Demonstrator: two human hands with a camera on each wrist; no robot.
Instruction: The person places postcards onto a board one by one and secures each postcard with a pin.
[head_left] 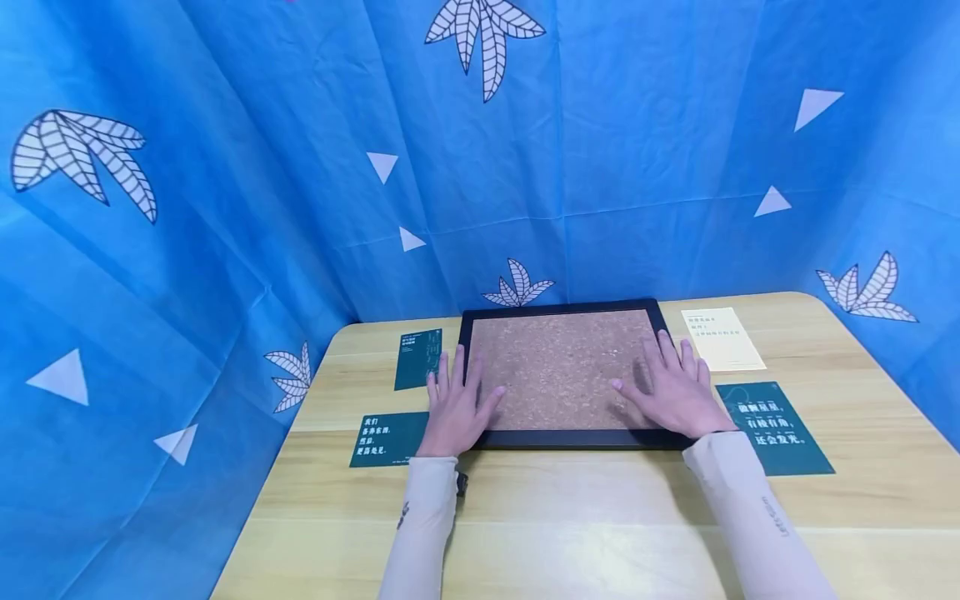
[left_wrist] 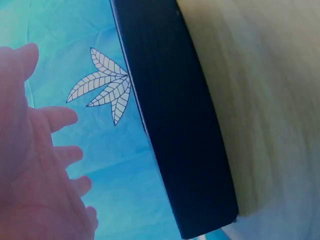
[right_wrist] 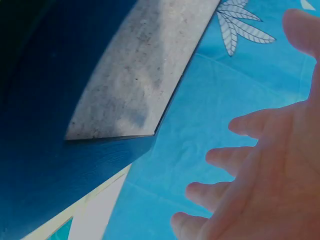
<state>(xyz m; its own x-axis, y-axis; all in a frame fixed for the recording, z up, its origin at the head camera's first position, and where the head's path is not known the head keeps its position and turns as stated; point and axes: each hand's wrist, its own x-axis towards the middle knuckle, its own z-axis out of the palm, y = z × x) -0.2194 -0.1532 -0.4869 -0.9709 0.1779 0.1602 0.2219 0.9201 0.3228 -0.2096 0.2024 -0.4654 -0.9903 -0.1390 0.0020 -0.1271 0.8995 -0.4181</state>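
A cork board (head_left: 558, 367) with a black frame lies at the back middle of the wooden table. Over its left edge hovers my left hand (head_left: 453, 408), palm down with fingers spread. My right hand (head_left: 678, 396) is spread in the same way above the right edge and casts a shadow on the cork. In the left wrist view, the dark side of the frame (left_wrist: 175, 120) stands apart from the extended fingers (left_wrist: 62, 118). The right wrist view shows a corner of the cork board (right_wrist: 135, 80), with a gap between it and the straight fingers (right_wrist: 230, 157). Neither hand holds anything.
Two dark green cards, one farther back (head_left: 412, 367) and one nearer (head_left: 384, 442), lie left of the board. On the right are a cream card (head_left: 723, 337) and a larger green card (head_left: 783, 429). A blue patterned curtain (head_left: 637, 167) hangs behind the table (head_left: 570, 517).
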